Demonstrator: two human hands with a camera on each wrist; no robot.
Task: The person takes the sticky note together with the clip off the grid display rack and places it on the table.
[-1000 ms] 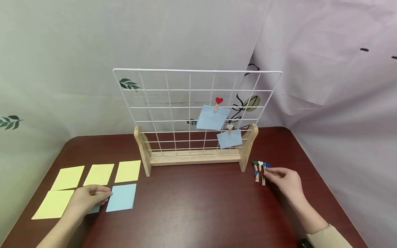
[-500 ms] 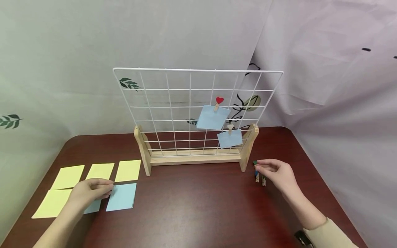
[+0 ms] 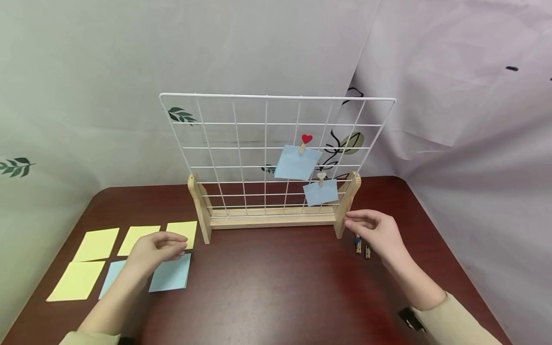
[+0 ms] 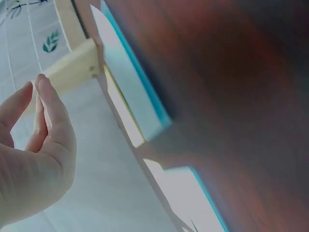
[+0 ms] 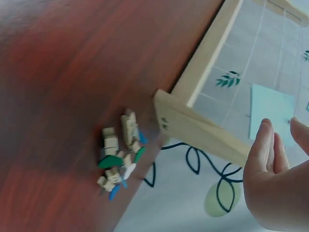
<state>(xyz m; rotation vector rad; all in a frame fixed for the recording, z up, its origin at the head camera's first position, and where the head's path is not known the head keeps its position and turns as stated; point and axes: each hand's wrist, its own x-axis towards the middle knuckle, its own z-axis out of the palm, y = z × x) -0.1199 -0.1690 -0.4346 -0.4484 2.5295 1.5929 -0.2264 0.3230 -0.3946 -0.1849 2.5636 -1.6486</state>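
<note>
My left hand (image 3: 155,249) hovers over the sticky notes, in front of a blue note (image 3: 170,275) and a yellow note (image 3: 189,231). In the left wrist view, a small gap shows between its thumb and fingertips, with nothing in it. My right hand (image 3: 381,235) is raised beside the rack's right wooden leg (image 3: 342,206). The right wrist view shows thumb and fingers apart, holding nothing. Below it lie several small clothespins (image 5: 110,142) with green, blue and white hearts, partly hidden by the hand in the head view.
A white wire grid in a wooden stand (image 3: 271,221) stands mid-table. Two blue notes hang on it, one under a red heart clothespin (image 3: 305,140), the other under a white one (image 3: 321,177). More yellow notes (image 3: 75,281) and another blue note (image 3: 113,274) lie left.
Both hands have moved inward and farther from me, the left away from the left blue note, the right up and left off the clothespins. The notes and rack stay put.
</note>
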